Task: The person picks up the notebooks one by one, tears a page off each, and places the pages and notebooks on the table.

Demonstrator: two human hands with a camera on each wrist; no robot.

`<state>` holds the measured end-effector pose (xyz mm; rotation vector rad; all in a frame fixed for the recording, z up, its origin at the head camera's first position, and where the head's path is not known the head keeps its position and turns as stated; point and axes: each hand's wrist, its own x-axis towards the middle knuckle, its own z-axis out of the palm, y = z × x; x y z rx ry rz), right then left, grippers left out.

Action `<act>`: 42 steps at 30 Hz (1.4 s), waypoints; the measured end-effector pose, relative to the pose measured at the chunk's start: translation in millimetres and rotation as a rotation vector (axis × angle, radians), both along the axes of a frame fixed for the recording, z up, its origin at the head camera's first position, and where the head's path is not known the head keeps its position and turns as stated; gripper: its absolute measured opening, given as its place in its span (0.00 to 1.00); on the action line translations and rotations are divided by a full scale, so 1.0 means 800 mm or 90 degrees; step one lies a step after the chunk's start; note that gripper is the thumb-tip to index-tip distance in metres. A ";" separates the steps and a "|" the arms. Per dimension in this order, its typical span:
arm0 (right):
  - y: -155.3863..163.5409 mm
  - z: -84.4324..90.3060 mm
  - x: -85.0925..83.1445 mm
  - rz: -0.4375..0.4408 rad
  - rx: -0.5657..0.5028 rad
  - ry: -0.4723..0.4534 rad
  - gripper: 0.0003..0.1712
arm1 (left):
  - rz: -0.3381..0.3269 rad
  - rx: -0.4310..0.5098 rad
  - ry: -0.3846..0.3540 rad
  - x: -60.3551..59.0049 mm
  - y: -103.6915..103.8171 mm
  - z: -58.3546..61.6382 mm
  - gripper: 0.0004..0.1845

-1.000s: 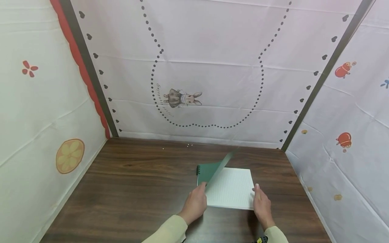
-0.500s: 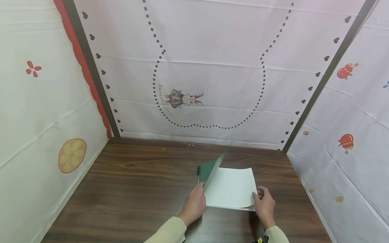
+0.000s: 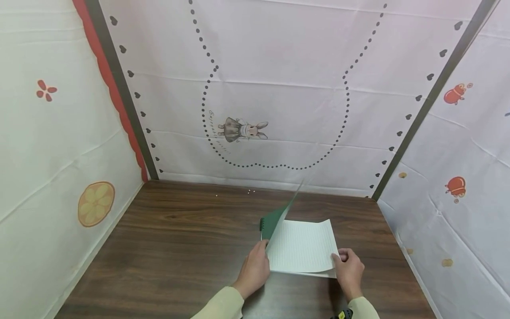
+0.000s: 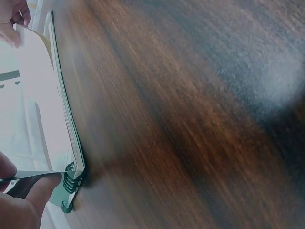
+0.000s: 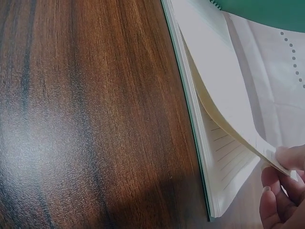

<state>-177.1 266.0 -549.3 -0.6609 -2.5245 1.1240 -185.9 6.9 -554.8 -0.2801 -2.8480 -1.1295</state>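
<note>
A spiral notebook with a green cover (image 3: pixel 272 220) lies open on the table, lined white paper (image 3: pixel 303 248) facing up. My left hand (image 3: pixel 254 268) pinches the raised cover between thumb and finger close to the coil binding (image 4: pixel 71 180), as the left wrist view shows. At the opposite side, my right hand (image 3: pixel 349 270) holds the near right corner of the upper paper. In the right wrist view that lifted paper (image 5: pixel 228 102) curves up from the stack, baring lined pages (image 5: pixel 226 162) beneath. How many sheets are lifted, I cannot tell.
The dark wood table (image 3: pixel 179 248) carries a few tiny white specks (image 3: pixel 250 191) near its back edge. Printed white cloth walls (image 3: pixel 275 110) enclose it at the back, left and right. A dark watch (image 3: pixel 342 314) sits at the right wrist.
My right hand has gone from fairly straight fingers beside the notebook's right edge to pinching the paper's corner and lifting it. The raised cover now leans slightly more upright; my left hand stays on it.
</note>
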 end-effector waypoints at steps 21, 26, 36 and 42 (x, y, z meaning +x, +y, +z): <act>-0.004 0.001 0.001 -0.031 -0.003 0.021 0.11 | 0.010 0.042 0.014 0.007 -0.011 -0.004 0.22; -0.005 0.003 0.000 -0.032 -0.010 0.019 0.11 | 0.008 0.056 -0.002 0.008 -0.016 -0.002 0.22; -0.003 0.000 0.000 -0.028 -0.012 -0.006 0.13 | 0.028 0.073 -0.005 0.016 -0.029 0.002 0.24; -0.001 -0.004 -0.001 -0.035 -0.010 -0.011 0.13 | 0.021 0.099 -0.016 0.020 -0.039 0.003 0.22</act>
